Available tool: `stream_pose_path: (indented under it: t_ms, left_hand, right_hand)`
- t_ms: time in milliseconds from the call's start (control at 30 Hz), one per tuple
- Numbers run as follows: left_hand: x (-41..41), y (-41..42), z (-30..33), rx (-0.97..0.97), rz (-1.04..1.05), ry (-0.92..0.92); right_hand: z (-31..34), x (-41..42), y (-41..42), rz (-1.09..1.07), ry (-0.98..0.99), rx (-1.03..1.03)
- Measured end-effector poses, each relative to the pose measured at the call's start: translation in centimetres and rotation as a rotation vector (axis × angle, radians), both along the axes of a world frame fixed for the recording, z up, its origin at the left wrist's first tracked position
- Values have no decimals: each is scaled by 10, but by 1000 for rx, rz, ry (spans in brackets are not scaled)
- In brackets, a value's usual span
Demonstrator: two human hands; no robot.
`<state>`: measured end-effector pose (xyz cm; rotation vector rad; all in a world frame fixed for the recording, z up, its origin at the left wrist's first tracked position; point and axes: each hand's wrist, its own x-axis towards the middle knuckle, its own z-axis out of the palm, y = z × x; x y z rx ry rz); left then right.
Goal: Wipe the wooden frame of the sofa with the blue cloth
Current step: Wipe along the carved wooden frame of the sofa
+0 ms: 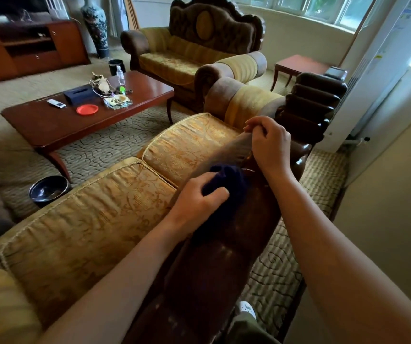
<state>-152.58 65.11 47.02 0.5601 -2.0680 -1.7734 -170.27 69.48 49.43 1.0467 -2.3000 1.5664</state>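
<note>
I can read no text, brand, number or sign anywhere in my view. The tall white air conditioner (383,58) in the right corner carries a few pale stickers with blue and yellow printing, but the print is too small and blurred to make out. The clear plastic bottle (120,75) on the table (50,120) has a label, also unreadable. The remote control (55,103) beside it shows no legible markings.
</note>
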Motion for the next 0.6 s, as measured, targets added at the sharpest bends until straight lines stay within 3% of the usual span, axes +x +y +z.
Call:
stream_pose_path:
  t_ms: [100, 167, 333, 500, 600]
  left_hand:
    - [-21, 18, 15, -700, -50, -193]
    - [-40, 28, 28, -932, -57, -270]
    - [-64, 42, 37, -1186, -195, -260]
    - [-22, 52, 8, -1361, -286, 99]
    - [-4, 45, -6, -1326, -239, 137]
  right_hand:
    - [7, 1, 10, 37, -116, -184]
    - [12, 2, 25, 25, -192, -296]
    - [16, 7, 79, -100, -282, -473]
    - [-1, 41, 105, -38, -320, -518]
    - [-18, 68, 107, 61, -376, -454]
